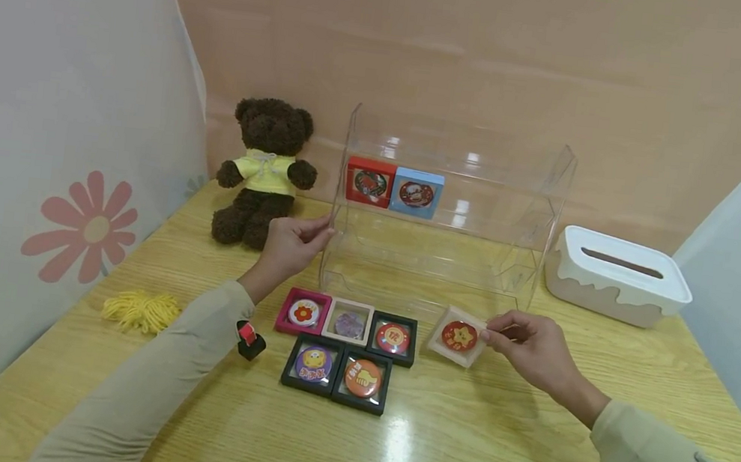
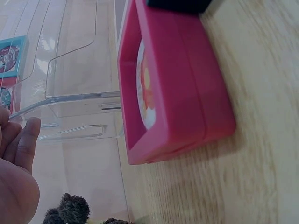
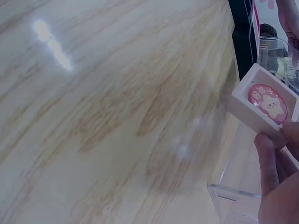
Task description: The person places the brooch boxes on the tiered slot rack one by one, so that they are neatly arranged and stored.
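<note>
My right hand (image 1: 542, 353) pinches the right corner of a cream square frame (image 3: 254, 108) between thumb and fingers. A red round badge with a yellow star (image 1: 459, 336) sits inside it, and the frame is held tilted in front of the clear tiered display stand (image 1: 472, 234). My left hand (image 1: 292, 251) grips the stand's left side edge with thumb and fingertips. On the stand's upper tier, a red frame (image 1: 370, 183) and a light blue frame (image 1: 417, 193) stand side by side at the left.
Before the stand lie a pink frame (image 1: 303, 312), a cream frame with a purple piece (image 1: 349, 322) and several black frames (image 1: 362, 379). A brown teddy bear (image 1: 261, 174) and yellow yarn (image 1: 141, 311) are at left; a white tissue box (image 1: 619, 276) stands right.
</note>
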`<state>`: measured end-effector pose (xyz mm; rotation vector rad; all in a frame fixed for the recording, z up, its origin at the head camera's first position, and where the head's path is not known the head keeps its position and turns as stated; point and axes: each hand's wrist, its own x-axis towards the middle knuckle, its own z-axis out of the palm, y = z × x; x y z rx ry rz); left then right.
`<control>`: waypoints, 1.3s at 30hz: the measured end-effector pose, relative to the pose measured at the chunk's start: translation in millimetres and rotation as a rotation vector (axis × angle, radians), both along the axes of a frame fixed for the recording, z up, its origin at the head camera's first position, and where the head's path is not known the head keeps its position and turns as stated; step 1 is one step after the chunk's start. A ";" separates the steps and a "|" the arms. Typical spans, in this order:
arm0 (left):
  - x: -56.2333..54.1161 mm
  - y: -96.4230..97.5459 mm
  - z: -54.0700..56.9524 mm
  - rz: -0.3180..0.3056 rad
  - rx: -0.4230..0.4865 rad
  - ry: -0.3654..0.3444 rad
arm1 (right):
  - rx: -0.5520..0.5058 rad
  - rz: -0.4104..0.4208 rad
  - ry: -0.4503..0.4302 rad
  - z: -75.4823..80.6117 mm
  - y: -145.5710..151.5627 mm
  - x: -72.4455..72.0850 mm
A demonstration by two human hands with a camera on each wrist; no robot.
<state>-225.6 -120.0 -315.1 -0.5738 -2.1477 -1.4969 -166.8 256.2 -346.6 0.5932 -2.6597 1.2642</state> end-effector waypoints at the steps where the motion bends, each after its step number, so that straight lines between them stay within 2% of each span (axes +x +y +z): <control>1: -0.2 -0.1 -0.4 0.001 -0.001 -0.002 | 0.000 0.001 0.016 0.7 0.2 -0.7; 4: -1.2 -0.6 -1.6 -0.001 -0.006 -0.003 | 0.000 -0.004 0.046 3.9 0.6 -2.2; 11: -25.0 -7.6 -25.4 -0.006 0.011 0.012 | -0.017 -0.043 0.104 13.5 1.4 -6.8; 21: -27.7 -10.0 -30.1 0.005 -0.002 0.012 | -0.067 -0.061 0.137 31.3 1.6 -12.8; 28: -23.9 -7.6 -25.9 0.010 -0.009 0.018 | -0.125 -0.067 0.184 45.5 -1.2 -20.9; 35: 0.1 -1.1 -1.9 0.004 -0.036 0.018 | -0.177 -0.104 0.252 56.6 -3.4 -32.3; 39: 2.3 -0.7 0.3 0.007 -0.038 0.018 | -0.205 -0.158 0.284 65.1 -3.8 -41.5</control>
